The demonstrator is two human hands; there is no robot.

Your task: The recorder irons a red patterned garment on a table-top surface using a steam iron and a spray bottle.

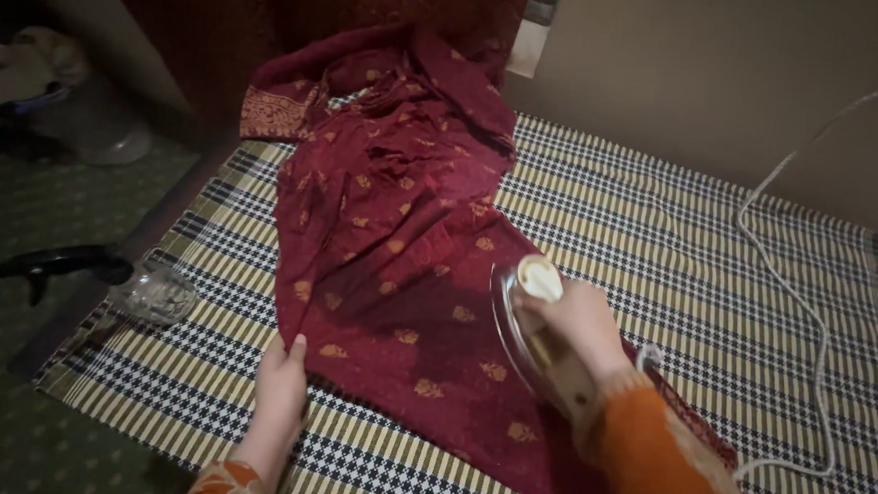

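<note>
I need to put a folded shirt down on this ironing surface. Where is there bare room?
The checked cover lies bare between the maroon garment and the white cord. A smaller strip lies bare near the left hand. It is crowded around the iron and the spray bottle.

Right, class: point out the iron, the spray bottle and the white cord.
iron [528, 307]: head view, on its pale top near the dial.
spray bottle [156, 295]: head view, on its clear body.
white cord [792, 296]: head view, mid-run across the checked cloth.
</note>
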